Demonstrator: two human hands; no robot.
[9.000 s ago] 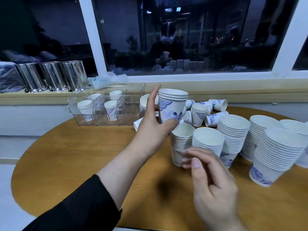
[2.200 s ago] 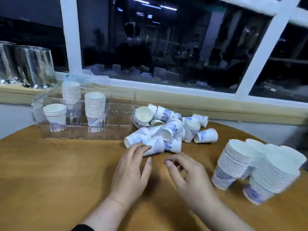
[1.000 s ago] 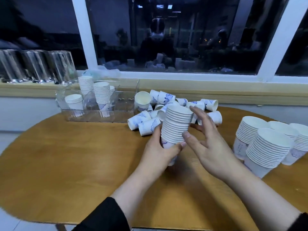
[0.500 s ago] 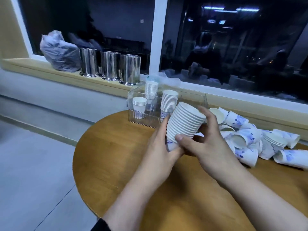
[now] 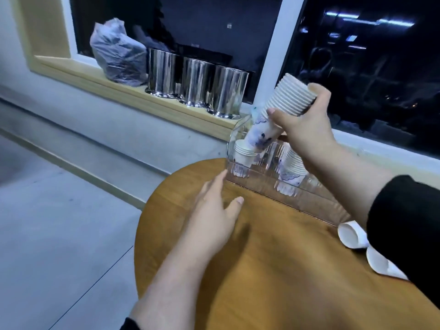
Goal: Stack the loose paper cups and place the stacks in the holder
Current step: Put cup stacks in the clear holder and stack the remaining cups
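Note:
My right hand (image 5: 302,126) grips a tall stack of white paper cups with blue print (image 5: 283,108), tilted, its bottom just above a short stack (image 5: 244,154) in the left end of the clear plastic holder (image 5: 309,198). Another stack (image 5: 291,169) stands further right inside the holder, partly behind my right forearm. My left hand (image 5: 214,219) hovers flat over the round wooden table (image 5: 273,270), its fingertips near the holder's front left corner, holding nothing.
Two loose cups (image 5: 351,234) lie on their sides at the right, partly hidden by my black sleeve. Three shiny steel canisters (image 5: 197,85) and a plastic bag (image 5: 119,58) sit on the window sill. The table's left edge drops to grey floor.
My left hand has let go of the stack and dropped toward the table. My right hand alone has lifted the stack up over the holder. The view has swung left.

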